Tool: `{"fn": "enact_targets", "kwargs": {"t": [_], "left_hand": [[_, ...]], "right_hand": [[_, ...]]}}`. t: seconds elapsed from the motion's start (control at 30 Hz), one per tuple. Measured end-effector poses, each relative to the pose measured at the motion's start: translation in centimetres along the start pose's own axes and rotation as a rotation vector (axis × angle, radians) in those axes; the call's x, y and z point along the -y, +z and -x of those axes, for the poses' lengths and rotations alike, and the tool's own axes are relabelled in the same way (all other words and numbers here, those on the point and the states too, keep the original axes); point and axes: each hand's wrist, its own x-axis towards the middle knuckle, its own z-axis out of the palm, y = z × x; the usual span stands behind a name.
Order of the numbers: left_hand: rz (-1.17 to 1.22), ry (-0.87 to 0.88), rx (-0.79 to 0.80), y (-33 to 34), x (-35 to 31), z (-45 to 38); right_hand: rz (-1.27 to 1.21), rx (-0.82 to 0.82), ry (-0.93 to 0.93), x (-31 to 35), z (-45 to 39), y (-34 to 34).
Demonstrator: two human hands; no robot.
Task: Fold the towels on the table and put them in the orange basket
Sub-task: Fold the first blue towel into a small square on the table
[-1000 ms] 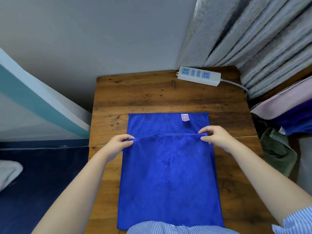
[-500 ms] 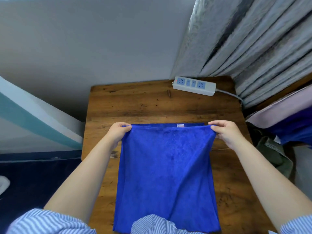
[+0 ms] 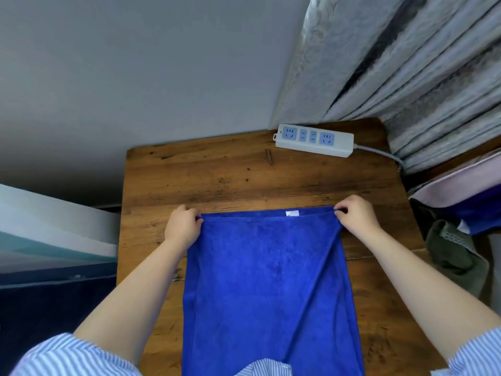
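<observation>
Table: wooden table [image 3: 217, 183] against grey wall, your surface.
Towel: blue towel [image 3: 265, 280] lies flat, centred, running back toward you.
Left hand: your left hand [image 3: 183, 226] pinches its far left corner.
Right hand: your right hand [image 3: 356, 214] pinches its far right corner.
Beyond: power strip [image 3: 314, 140] at far edge, curtain [image 3: 406, 58] behind.

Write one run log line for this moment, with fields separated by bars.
step: first fold | blue towel: on wooden table, upper edge at far edge | left hand: pinches left corner | right hand: pinches right corner | basket: not visible
</observation>
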Motion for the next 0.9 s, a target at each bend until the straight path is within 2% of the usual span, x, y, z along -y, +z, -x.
{"fn": "enact_targets", "kwargs": {"t": [0.2,0.37,0.5,0.57,0.73,0.9], "left_hand": [[-0.067,0.046,0.087,-0.5,0.5,-0.8],[0.0,0.086,0.167,-0.9,0.9,-1.0],[0.095,0.09,0.131,-1.2,1.3,-0.6],[0.137,0.081,0.105,-1.5,1.4,-0.3],[0.201,0.076,0.012,-2.8,2.0,1.1],[0.105,0.126,-0.022,-4.4,2.6,4.0]], "right_hand": [[0.083,0.056,-0.144,0.7,-0.4,0.2],[0.096,0.159,-0.094,1.1,-0.8,-0.4],[0.06,0.214,-0.092,1.4,-1.1,-1.0],[-0.036,0.206,-0.066,1.3,-1.1,-1.3],[-0.523,0.228,0.167,0.6,0.2,-2.5],[-0.661,0.224,0.161,0.4,2.6,-4.2]]}}
